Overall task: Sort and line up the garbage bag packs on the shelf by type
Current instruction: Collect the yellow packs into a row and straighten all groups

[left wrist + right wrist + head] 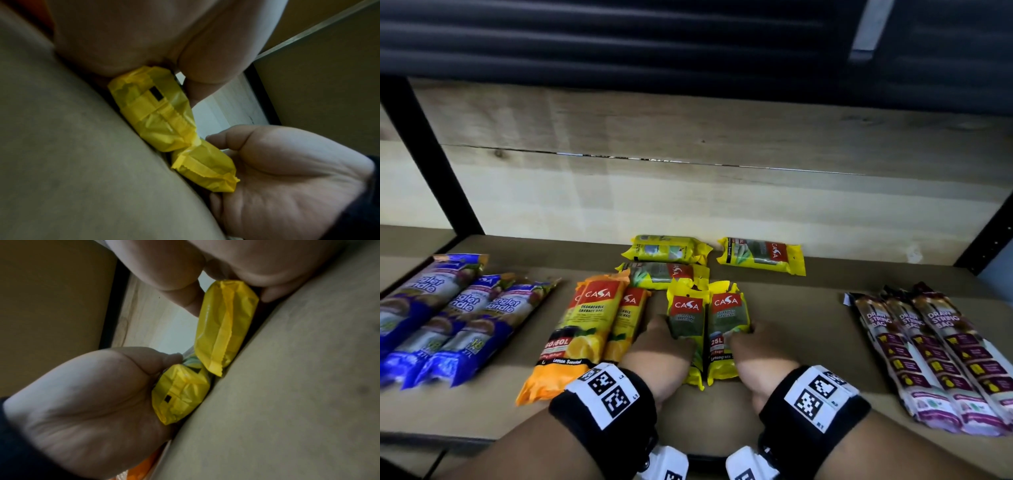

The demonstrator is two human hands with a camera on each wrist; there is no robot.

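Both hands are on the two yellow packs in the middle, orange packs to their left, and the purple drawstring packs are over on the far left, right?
Not quite. The purple drawstring packs lie on the far right; the blue packs are on the far left, as the head view shows. The rest holds: the left hand and right hand are on the two yellow packs, orange packs to their left.

You are at a shop display shelf (791,308), or a mock-up of one. Evidence: wood-look board on a black metal frame (431,164), pale wood-grain back panel (688,192). Stock is retail-packed garbage bags in multiples per type: blue handle-bag packs (448,315), orange Casa lemon packs (578,329), yellow Casa lemongrass packs (726,325), purple drawstring-bag packs (935,356). No price tags legible.
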